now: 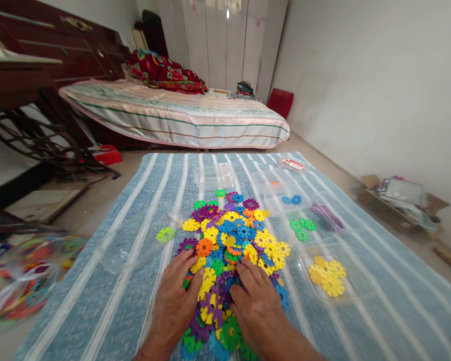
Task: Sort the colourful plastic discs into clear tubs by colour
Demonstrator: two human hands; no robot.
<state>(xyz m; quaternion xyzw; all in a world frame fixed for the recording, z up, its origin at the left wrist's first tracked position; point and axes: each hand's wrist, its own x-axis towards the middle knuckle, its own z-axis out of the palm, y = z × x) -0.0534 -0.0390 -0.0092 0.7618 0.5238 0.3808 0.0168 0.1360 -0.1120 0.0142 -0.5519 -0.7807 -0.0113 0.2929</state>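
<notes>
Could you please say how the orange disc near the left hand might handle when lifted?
The orange disc looks like thin plastic, so probably light. Its notched rim may snag nearby pieces. Lying fairly flat, it seems unlikely to roll.

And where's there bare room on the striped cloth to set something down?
Near left: bare striped cloth between the left hand and the cloth's left edge, below the clear plastic. Near right: between the right hand and the tray of yellow pieces. Crowded: the middle, where the pile meets both hands, and beyond that tray, with green pieces and purple pieces.
</notes>
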